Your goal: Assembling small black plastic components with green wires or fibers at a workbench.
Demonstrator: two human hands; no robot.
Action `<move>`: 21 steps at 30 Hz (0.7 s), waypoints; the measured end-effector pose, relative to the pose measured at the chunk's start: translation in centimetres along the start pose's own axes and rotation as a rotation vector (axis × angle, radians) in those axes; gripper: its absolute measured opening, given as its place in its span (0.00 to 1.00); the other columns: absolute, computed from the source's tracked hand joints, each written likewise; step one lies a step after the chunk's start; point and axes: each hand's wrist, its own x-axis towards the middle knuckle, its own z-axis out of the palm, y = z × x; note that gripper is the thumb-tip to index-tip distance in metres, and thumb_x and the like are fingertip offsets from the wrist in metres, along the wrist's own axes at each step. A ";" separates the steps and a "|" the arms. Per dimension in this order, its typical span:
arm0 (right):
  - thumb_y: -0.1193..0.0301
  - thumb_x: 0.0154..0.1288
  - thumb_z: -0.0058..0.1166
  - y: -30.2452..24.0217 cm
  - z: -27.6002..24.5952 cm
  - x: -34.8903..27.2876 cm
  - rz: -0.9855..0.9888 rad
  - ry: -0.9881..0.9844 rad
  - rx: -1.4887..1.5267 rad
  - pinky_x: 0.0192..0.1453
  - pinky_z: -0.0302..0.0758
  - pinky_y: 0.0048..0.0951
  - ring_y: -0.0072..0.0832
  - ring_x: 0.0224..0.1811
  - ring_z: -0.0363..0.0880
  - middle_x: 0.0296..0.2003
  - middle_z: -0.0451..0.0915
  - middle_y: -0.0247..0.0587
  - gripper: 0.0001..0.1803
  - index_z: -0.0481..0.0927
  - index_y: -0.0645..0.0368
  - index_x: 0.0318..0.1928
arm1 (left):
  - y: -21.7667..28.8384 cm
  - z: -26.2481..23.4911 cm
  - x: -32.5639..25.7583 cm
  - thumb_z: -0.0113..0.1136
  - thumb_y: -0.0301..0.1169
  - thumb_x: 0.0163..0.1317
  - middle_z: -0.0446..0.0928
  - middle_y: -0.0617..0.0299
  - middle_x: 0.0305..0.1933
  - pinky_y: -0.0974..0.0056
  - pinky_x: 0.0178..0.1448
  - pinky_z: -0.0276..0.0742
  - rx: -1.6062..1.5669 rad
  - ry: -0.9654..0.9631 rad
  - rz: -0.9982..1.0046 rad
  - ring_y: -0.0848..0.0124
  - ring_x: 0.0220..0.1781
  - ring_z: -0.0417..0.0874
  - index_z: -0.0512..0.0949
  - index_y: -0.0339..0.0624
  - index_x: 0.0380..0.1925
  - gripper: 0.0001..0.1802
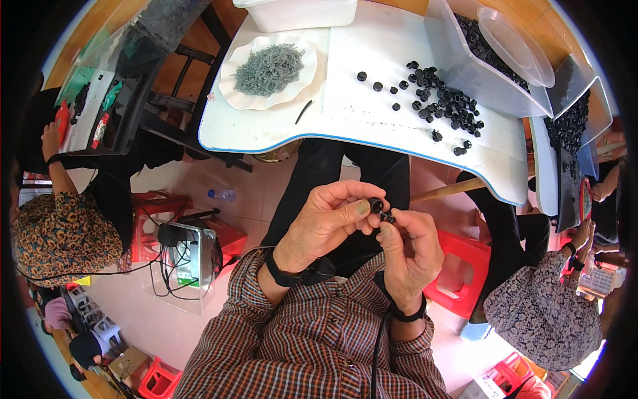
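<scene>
Above my lap, just off the near edge of the white table (259,136), my two hands almost meet. My left hand (322,223) pinches a round, hollow black plastic cap (376,205) between thumb and fingers. Close against it, my right hand (413,249) grips a smaller black plastic piece (387,217) in its fingertips. Whether the two pieces touch or are joined, I cannot tell. On the table's right half lie several similar loose black caps (458,106). A scalloped white plate (229,86) on the left carries a heap of small grey pieces (271,69).
A thin black strip (304,112) lies right of the plate. At the back stands a white tub (296,14); a translucent bin (442,43) of black parts with a lid (516,46) is at the right. People sit on both sides, and a red stool (458,272) stands near my right arm.
</scene>
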 end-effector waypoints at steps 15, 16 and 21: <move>0.82 0.59 0.62 -0.4 0.3 0.3 -0.030 0.000 -0.017 0.35 0.79 0.21 0.24 0.33 0.82 0.37 0.80 0.44 0.12 0.79 0.65 0.43 | -0.2 -0.3 -0.1 0.57 0.26 0.67 0.80 0.51 0.46 0.69 0.46 0.82 0.065 0.022 0.001 0.71 0.40 0.83 0.77 0.33 0.51 0.14; 0.82 0.59 0.62 -0.4 0.3 0.3 -0.030 0.001 -0.017 0.35 0.79 0.21 0.24 0.33 0.82 0.37 0.80 0.44 0.12 0.79 0.65 0.43 | -0.2 -0.3 -0.1 0.57 0.26 0.67 0.80 0.51 0.46 0.69 0.46 0.82 0.065 0.022 0.000 0.71 0.40 0.83 0.77 0.33 0.51 0.14; 0.81 0.59 0.62 -0.3 0.3 0.2 -0.020 -0.003 -0.038 0.34 0.79 0.22 0.24 0.33 0.81 0.37 0.80 0.44 0.11 0.79 0.65 0.43 | -0.3 -0.3 -0.1 0.57 0.25 0.66 0.80 0.53 0.47 0.68 0.47 0.82 0.114 0.017 0.021 0.71 0.41 0.83 0.77 0.33 0.51 0.14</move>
